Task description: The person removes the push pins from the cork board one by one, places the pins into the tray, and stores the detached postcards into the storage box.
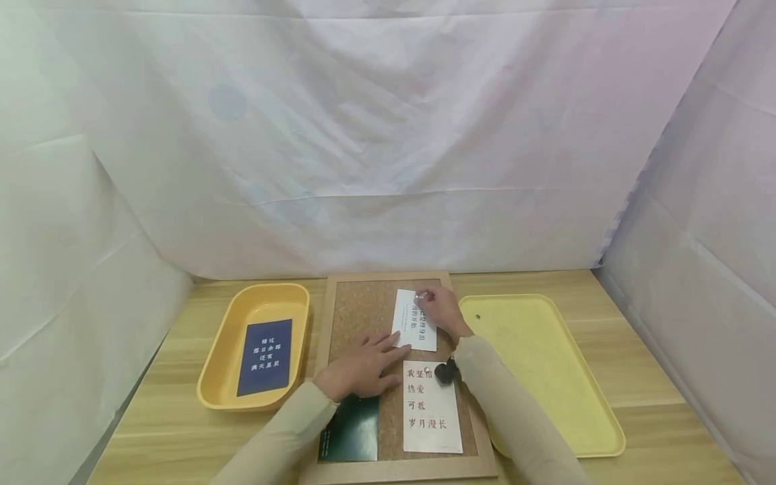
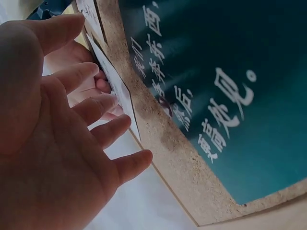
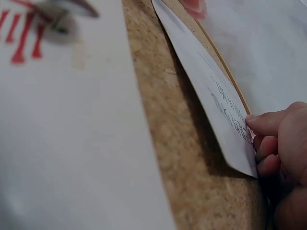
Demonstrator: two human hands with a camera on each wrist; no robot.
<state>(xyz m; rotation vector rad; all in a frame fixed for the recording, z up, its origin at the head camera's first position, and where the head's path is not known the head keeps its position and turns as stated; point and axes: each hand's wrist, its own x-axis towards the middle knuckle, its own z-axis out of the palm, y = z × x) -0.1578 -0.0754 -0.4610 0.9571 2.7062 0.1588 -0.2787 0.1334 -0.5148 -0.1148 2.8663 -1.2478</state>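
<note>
A white card (image 1: 407, 320) with dark writing lies on the framed cork board (image 1: 358, 303), its near edge slightly raised in the right wrist view. At its top, my right hand (image 1: 441, 310) pinches a small shiny thumbtack (image 1: 419, 296), mostly hidden by the fingers. My left hand (image 1: 366, 364) spreads its fingers over the board, fingertips touching the card's lower left corner. Below lies another white card (image 1: 432, 417) with red writing, a clear round tack (image 1: 427, 370) at its top. Under the left wrist is a dark green card (image 1: 351, 431) with white writing (image 2: 230, 96).
Left of the board stands a yellow bin (image 1: 209, 384) with a dark blue card (image 1: 265, 357) in it. On the right a flat yellow tray (image 1: 552, 377) holds a tiny dark item (image 1: 477, 316). White cloth (image 1: 388, 135) hangs behind the wooden table (image 1: 655, 377).
</note>
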